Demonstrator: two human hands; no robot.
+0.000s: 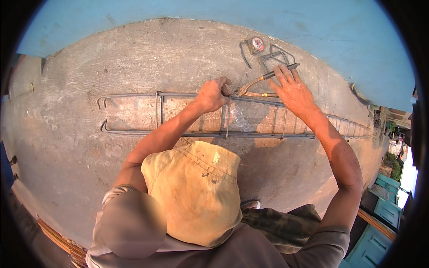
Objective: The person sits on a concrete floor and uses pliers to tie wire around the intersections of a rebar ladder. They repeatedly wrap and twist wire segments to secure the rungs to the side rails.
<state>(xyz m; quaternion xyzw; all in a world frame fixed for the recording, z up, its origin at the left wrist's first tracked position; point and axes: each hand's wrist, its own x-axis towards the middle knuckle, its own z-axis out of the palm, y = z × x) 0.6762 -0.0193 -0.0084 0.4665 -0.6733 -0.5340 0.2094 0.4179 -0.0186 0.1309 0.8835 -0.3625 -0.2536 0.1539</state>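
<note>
A long, narrow cage of steel reinforcing bars [254, 135] lies across the concrete floor, with rectangular stirrups crossing it and hooked bar ends at its left. At the upper bar, my left hand [213, 95] is closed at a stirrup joint; its fingertips hide whatever small thing they pinch. Touching that same spot are the jaws of a pair of pincers [252, 84] with black and yellow handles spread apart. My right hand [292, 90] lies over the handles, its fingers across the upper one and its palm by the lower one.
Beyond the cage lie a tape measure [256, 44], a short bent rod [245, 54] and loose bent stirrups [277, 55]. A blue wall [223, 10] borders the far side. A yellowish cloth hat [194, 192] covers the lower middle. Wooden strips [60, 236] lie at lower left.
</note>
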